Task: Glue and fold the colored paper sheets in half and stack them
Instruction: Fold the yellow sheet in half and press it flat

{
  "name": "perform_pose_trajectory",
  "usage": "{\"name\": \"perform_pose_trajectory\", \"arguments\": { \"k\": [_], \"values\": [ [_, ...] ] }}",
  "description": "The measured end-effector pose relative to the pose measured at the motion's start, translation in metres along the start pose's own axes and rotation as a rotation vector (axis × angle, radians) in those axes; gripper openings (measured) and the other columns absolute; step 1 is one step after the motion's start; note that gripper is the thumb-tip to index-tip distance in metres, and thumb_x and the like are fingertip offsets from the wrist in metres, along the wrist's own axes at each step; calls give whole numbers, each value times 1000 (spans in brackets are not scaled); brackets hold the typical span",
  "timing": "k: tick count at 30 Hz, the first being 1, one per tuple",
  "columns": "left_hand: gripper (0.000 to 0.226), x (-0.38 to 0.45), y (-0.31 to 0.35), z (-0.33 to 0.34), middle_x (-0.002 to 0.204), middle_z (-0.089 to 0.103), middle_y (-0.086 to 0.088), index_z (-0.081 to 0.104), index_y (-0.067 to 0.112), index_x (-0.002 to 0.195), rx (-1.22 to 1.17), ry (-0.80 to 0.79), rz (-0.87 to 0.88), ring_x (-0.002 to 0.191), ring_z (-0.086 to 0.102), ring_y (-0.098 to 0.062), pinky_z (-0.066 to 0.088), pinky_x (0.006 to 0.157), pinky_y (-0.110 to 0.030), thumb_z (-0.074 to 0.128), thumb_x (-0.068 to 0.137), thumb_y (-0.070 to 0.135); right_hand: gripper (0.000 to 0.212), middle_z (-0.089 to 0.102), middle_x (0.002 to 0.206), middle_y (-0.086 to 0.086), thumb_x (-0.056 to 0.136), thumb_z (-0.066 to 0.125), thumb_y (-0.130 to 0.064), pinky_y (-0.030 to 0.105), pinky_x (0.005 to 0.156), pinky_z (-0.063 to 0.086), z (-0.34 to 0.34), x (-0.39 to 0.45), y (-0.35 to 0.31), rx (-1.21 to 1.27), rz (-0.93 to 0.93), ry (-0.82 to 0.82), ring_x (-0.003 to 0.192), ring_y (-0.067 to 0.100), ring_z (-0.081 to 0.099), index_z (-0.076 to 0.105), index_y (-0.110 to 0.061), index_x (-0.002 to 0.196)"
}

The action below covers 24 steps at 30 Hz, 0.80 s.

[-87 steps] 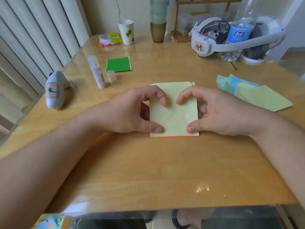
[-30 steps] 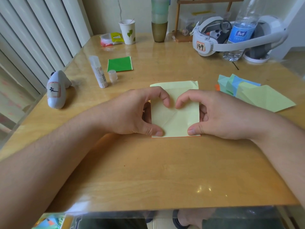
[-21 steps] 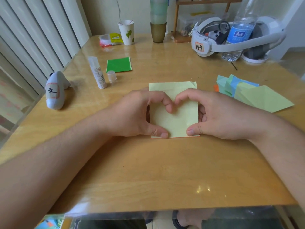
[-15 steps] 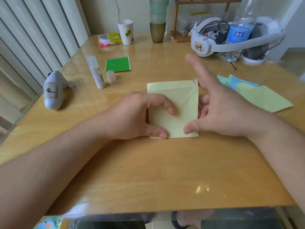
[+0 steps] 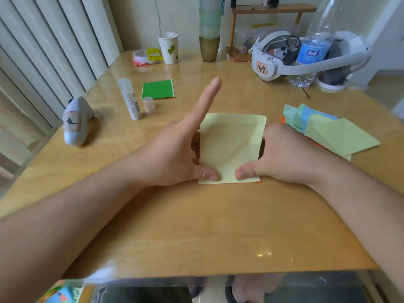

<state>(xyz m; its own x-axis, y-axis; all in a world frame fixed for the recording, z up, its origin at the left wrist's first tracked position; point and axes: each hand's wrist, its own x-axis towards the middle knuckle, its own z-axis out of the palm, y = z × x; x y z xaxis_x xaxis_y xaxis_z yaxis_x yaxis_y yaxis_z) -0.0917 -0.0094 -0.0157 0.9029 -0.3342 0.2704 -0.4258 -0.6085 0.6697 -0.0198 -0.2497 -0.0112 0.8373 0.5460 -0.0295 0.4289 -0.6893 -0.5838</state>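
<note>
The folded yellow sheet [image 5: 230,147] lies mid-table [image 5: 196,226], both thumbs pinning its near edge. The left hand [image 5: 175,156] has its forefinger raised; the right hand [image 5: 282,154] curls at the sheet's side. Uneven pressing could shift the glued halves, leaving the orange edge exposed.

I see a glossy wood-grain worktop [image 5: 196,226] throwing back light glints. The folded sheet [image 5: 229,147] on it is matt, creased pale-yellow paper; the green sheet [image 5: 157,89] looks shinier. The glue stick [image 5: 129,99] is smooth white plastic, the bottle [image 5: 314,42] clear plastic, the cup [image 5: 168,48] matt paper.
</note>
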Motion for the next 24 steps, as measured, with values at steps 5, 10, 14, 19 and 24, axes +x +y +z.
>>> {"name": "perform_pose_trajectory", "arguments": {
  "k": [5, 10, 14, 19, 24],
  "values": [
    [139, 5, -9, -5, 102, 78, -8, -7, 49, 159, -376, 66, -122, 91, 75, -27, 62, 83, -39, 92, 71, 6, 65, 67, 111, -30, 55, 101, -45, 18, 88, 50, -1, 1, 3, 30, -58, -19, 103, -12, 60, 70, -42, 112],
    [60, 6, -22, -10, 102, 74, 0, 71, 31, 120, 6, -22, -163, 91, 66, -20, 55, 83, -34, 98, 67, 36, 66, 65, 116, -34, 54, 101, -41, 12, 92, 47, -3, 3, 9, 43, -92, -52, 109, -14, 58, 71, -43, 112],
    [43, 5, -12, -9, 111, 67, 25, 80, 16, 103, 16, -103, -82, 105, 63, 5, 47, 89, -12, 94, 66, 32, 57, 63, 120, -34, 53, 101, -41, 36, 106, 51, -7, 4, 14, 52, -75, -97, 112, -2, 62, 77, -34, 105],
    [39, 9, -13, -11, 110, 69, 24, 79, 12, 103, 3, -168, 2, 106, 60, 9, 40, 90, -5, 96, 68, 21, 60, 58, 121, -39, 51, 102, -38, 22, 105, 46, -12, 4, 17, 33, -94, -114, 115, -9, 57, 78, -35, 105],
    [44, 9, -13, -15, 115, 63, 40, 78, 10, 109, 33, -231, 47, 109, 53, 21, 35, 91, 1, 94, 69, 19, 60, 55, 120, -43, 52, 102, -35, 14, 101, 43, -13, 5, 18, 15, -102, -134, 114, -14, 54, 78, -34, 107]
  ]
}}
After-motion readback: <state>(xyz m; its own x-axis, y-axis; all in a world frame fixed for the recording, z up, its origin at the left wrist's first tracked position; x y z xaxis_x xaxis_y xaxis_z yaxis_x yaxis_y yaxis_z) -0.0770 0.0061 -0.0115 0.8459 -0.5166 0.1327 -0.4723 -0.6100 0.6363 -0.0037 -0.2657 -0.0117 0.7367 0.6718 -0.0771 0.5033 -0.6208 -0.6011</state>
